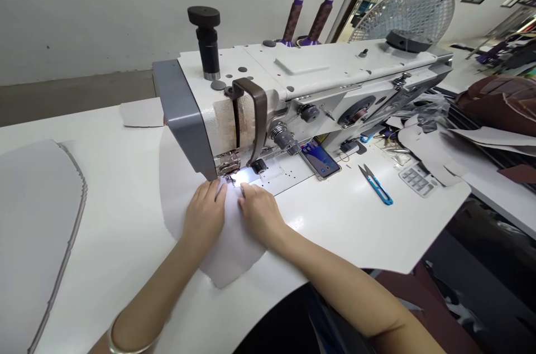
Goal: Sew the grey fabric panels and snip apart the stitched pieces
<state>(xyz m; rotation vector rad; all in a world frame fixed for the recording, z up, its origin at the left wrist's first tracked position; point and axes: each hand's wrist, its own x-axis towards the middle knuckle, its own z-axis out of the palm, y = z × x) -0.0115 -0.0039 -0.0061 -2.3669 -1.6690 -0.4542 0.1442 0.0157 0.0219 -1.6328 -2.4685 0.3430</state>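
Observation:
A pale grey fabric panel [234, 242] lies on the white sewing table [125, 175] and runs under the presser foot [228, 168] of an industrial sewing machine [326, 77]. My left hand [204, 213] rests flat on the panel just before the foot, fingers pointing at the needle. My right hand [260, 213] presses the same panel beside it, with its fingertips close to the lit needle area. Neither hand closes around the cloth. The needle itself is too small to make out.
A large grey panel with a piped edge [37, 237] lies at the left. Blue thread snips [376, 184], a phone [320, 158] and a keypad [419, 180] sit right of the machine. Dark leather pieces [498, 103] are piled further right, behind purple-based thread cones [292, 22] and a fan [402, 13].

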